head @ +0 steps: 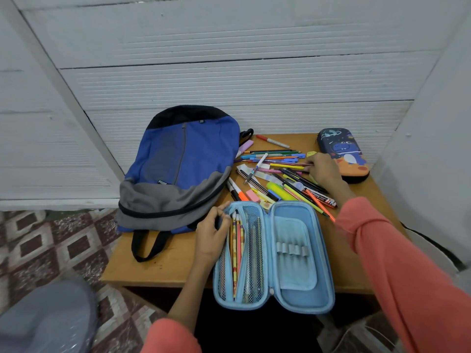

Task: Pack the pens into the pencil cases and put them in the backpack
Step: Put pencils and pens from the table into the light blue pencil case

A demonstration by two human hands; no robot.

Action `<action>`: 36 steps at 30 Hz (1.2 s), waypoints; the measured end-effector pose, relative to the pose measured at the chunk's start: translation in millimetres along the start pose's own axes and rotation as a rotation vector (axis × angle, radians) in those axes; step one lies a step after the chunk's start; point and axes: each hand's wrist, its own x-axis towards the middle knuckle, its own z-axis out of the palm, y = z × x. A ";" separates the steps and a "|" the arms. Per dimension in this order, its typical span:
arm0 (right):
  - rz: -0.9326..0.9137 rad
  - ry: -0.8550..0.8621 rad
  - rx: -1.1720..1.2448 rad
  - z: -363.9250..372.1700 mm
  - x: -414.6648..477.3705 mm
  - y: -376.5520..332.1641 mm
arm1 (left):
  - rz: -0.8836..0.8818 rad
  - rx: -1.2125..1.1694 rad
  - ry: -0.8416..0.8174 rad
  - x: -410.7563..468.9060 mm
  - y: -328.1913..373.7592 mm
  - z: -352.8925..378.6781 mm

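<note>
A light blue pencil case (300, 256) lies open at the table's front edge, with several pencils (237, 240) in its left mesh pocket. My left hand (212, 231) grips the top left edge of that pocket and holds it open. A heap of pens, pencils and markers (277, 174) lies behind the case. My right hand (322, 168) reaches into the heap's right side and pinches the ends of a few thin pens. A blue and grey backpack (178, 169) lies flat on the left. A second, dark dinosaur-print pencil case (344, 154) sits closed at the back right.
The small wooden table (163, 261) stands against a white panelled wall (229, 59). Patterned floor tiles (51, 238) show on the left, and a grey rounded object (46, 317) sits at the bottom left. The backpack's black strap (150, 243) hangs toward the front edge.
</note>
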 end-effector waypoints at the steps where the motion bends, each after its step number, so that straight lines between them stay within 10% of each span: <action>1: 0.002 0.001 0.016 -1.2 -1.3 -1.1 | 0.005 0.003 0.000 -0.2 1.1 -0.1; 36: 0.141 -0.099 1.297 -64.4 -78.1 -74.2 | 0.014 0.048 0.001 0.7 -3.9 0.0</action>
